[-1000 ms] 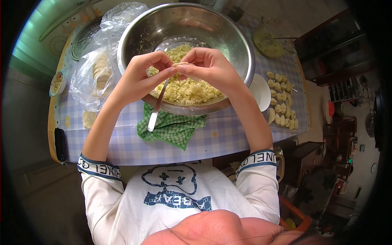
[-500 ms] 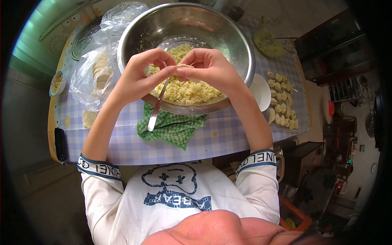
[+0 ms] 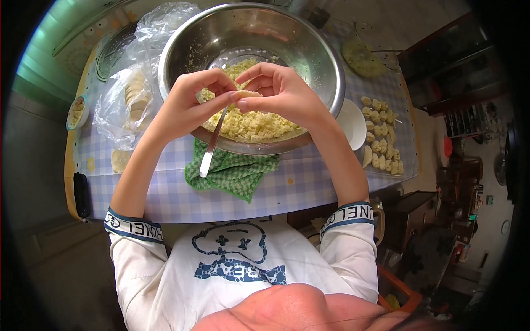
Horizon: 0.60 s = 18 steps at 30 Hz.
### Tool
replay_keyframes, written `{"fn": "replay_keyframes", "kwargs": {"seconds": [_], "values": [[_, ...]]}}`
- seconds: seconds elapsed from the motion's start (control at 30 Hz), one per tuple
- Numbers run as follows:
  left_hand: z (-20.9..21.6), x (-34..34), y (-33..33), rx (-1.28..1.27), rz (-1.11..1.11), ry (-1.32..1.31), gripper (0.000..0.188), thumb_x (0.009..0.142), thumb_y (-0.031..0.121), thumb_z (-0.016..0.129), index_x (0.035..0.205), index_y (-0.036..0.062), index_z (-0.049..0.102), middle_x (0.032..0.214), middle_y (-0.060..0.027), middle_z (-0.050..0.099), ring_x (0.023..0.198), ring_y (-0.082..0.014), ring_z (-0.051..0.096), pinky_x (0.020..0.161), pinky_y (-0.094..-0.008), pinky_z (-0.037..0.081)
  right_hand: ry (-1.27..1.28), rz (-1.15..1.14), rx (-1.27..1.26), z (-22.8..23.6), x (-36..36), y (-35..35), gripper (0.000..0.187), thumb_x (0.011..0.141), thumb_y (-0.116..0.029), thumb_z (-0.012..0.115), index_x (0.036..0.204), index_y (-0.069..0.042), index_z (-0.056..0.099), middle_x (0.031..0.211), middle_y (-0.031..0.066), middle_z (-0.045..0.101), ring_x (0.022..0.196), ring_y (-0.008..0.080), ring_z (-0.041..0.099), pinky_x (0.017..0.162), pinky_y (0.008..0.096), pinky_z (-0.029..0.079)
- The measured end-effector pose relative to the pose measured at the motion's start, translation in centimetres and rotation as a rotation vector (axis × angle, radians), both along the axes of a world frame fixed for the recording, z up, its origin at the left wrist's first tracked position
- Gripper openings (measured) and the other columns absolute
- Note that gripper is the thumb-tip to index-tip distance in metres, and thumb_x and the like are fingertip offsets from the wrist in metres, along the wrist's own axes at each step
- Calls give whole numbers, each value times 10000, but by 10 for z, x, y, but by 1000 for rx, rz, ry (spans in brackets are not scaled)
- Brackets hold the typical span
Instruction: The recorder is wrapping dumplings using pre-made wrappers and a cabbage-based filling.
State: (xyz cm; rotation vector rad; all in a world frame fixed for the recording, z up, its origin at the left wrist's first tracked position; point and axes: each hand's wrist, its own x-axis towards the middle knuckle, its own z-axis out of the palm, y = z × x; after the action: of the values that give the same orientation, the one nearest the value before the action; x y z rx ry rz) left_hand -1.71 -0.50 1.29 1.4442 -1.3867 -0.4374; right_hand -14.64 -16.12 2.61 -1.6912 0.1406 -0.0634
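Between my two hands, above a large steel bowl (image 3: 326,60), is a pale dumpling (image 3: 248,94), partly hidden by the fingers. My left hand (image 3: 201,99) pinches its left end with thumb and fingertips. At its right side, my right hand (image 3: 281,94) has the thumb along the lower edge and the fingers curled behind. Chopped yellow-green filling (image 3: 259,126) lies in the bowl below. A metal spoon (image 3: 211,149) leans over the near rim, its handle pointing toward me and its other end hidden by my hands.
Under the bowl's near side is a green cloth (image 3: 237,179). Dumpling wrappers (image 3: 137,99) sit in a clear plastic bag (image 3: 110,118) at left, with one loose wrapper (image 3: 120,161) nearby. At right are a white bowl (image 3: 351,124) and rows of dumplings (image 3: 381,146); a glass bowl (image 3: 361,58) stands behind.
My right fingers have lifted and spread slightly off the dumpling's upper edge, so more of it shows. The left hand, spoon and bowl stay nearly in place.
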Motion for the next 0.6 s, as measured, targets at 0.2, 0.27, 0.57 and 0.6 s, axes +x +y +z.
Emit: {"fn": "replay_keyframes", "kwargs": {"seconds": [0.2, 0.27, 0.57, 0.6], "values": [[1, 0, 1, 18, -10, 4, 129, 814, 98, 636, 832, -21, 592, 735, -52, 610, 705, -102, 572, 654, -238, 458, 1, 8, -2, -1, 0, 0, 382, 739, -86, 713, 1058, 15, 530, 838, 106, 652, 792, 144, 641, 732, 249, 511], [1, 0, 1, 26, -15, -6, 126, 816, 95, 633, 834, -22, 589, 736, -52, 608, 708, -103, 573, 655, -240, 458, 10, 14, 4, 1, 0, 1, 375, 742, -83, 709, 1057, 14, 531, 844, 107, 652, 801, 143, 640, 738, 251, 509], [0, 0, 1, 2, -36, -32, 120, 825, 88, 618, 837, -24, 577, 723, -57, 593, 690, -122, 566, 644, -246, 455, -5, 31, -10, 0, 0, 0, 364, 747, -73, 703, 1056, 17, 533, 863, 109, 650, 813, 145, 637, 753, 255, 505], [0, 0, 1, 8, -30, -25, 123, 825, 91, 618, 838, -24, 579, 721, -55, 593, 690, -119, 565, 642, -245, 454, -4, 32, -9, 0, 0, 0, 364, 747, -73, 703, 1056, 17, 533, 863, 109, 650, 813, 145, 637, 753, 255, 505]]}}
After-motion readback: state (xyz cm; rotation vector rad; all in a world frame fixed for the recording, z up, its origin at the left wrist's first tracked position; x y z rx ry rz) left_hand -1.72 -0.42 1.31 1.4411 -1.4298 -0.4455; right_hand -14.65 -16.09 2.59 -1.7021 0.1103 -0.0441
